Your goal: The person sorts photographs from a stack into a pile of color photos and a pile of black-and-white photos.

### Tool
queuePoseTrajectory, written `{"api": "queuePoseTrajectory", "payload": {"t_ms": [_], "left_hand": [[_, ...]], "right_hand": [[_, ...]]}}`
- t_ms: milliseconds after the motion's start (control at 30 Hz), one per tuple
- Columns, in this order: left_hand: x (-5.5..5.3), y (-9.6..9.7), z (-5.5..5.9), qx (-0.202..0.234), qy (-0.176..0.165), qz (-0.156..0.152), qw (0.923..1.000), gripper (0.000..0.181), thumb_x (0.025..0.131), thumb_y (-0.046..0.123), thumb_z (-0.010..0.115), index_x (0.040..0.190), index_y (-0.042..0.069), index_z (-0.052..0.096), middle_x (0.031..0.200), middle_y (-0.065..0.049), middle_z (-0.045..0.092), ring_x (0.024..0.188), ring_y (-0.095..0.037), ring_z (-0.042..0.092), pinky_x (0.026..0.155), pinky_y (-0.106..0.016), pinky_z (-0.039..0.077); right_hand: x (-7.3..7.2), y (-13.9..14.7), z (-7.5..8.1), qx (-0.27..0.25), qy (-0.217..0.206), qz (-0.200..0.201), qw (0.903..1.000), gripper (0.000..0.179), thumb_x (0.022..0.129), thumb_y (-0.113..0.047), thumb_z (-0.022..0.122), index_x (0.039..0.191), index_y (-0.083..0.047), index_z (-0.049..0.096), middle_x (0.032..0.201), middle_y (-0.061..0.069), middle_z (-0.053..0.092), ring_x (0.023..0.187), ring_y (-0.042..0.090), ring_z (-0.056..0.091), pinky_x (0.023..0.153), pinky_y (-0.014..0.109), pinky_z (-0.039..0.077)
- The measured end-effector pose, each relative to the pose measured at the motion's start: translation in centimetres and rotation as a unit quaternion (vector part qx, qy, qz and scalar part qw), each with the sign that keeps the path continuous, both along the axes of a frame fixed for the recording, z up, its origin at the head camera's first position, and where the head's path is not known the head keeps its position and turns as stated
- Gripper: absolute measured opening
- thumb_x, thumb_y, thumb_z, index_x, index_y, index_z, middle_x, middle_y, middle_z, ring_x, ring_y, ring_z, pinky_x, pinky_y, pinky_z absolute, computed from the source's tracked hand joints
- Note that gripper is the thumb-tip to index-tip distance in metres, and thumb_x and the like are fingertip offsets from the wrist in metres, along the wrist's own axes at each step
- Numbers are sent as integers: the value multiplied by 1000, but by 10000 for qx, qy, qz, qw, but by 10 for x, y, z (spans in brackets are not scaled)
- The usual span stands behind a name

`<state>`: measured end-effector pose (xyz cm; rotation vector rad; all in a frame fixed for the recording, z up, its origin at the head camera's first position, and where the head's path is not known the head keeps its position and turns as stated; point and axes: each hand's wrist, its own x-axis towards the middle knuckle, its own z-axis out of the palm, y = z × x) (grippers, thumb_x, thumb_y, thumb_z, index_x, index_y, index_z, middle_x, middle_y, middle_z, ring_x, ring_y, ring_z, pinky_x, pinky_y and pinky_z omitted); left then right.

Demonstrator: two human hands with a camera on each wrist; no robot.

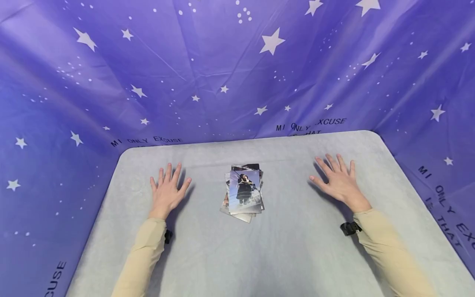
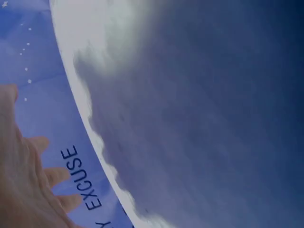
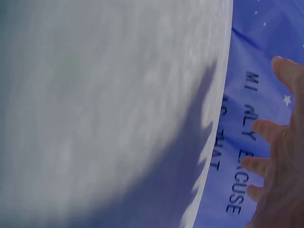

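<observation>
A small loose stack of photo prints (image 1: 245, 192) lies near the middle of the table, its edges fanned unevenly. The top print shows two dark-clothed figures against a blue and white background. To the left of the stack is my left hand (image 1: 168, 193), palm down with fingers spread and nothing held. My right hand (image 1: 339, 183) is on the other side, farther from the stack, its fingers likewise spread and holding nothing. Both hands cast shadows on the tabletop. In the wrist views, the left hand (image 2: 23, 175) and right hand (image 3: 282, 161) show straight, separated fingers.
The pale grey table (image 1: 289, 255) has rounded far corners. A purple-blue curtain (image 1: 208, 62) printed with white stars and black lettering hangs behind it and along both sides. A black strap device (image 1: 350, 228) sits at the right wrist, another (image 1: 168, 236) at the left.
</observation>
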<state>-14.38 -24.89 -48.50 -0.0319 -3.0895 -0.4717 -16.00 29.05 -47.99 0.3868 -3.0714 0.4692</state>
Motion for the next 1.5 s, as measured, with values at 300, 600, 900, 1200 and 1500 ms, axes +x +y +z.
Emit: {"api": "queuePoseTrajectory", "payload": {"t_ms": [300,600,900,1200,1500], "left_hand": [[-5,18,1,-70,-70,-161,9998,77,95,67,28,156,22,16,159,-17,12,142,-44,6,107,-65,-3],[-7,42,1,-13,-110,-471,9988,76,95,65,32,156,22,20,158,-16,15,142,-43,11,109,-63,1],[-15,65,4,332,-36,-788,9963,73,96,63,34,154,20,25,156,-18,21,140,-45,18,109,-62,7],[-13,87,3,568,-42,-1231,9908,68,98,55,39,153,16,29,152,-21,31,138,-44,25,109,-61,15],[-5,101,8,902,61,-1648,9822,65,98,48,44,151,10,33,150,-23,33,134,-45,31,107,-62,20]], "right_hand": [[-8,-41,-4,-135,-116,467,9987,75,94,-59,45,153,-15,29,154,22,24,141,46,7,104,68,-8],[-13,-72,2,-259,-69,968,9949,73,95,-56,47,152,-15,30,151,21,29,139,46,14,106,68,0],[-8,-95,-4,-804,-308,1372,9868,70,97,-48,48,153,-12,27,152,24,24,136,46,25,106,64,19],[1,-113,-3,-1399,-432,1408,9792,60,100,-42,45,152,-14,31,149,21,32,134,41,31,106,61,24],[6,-130,-4,-1642,-344,1468,9748,52,102,-32,46,148,-10,37,137,22,45,125,39,42,103,56,32]]}}
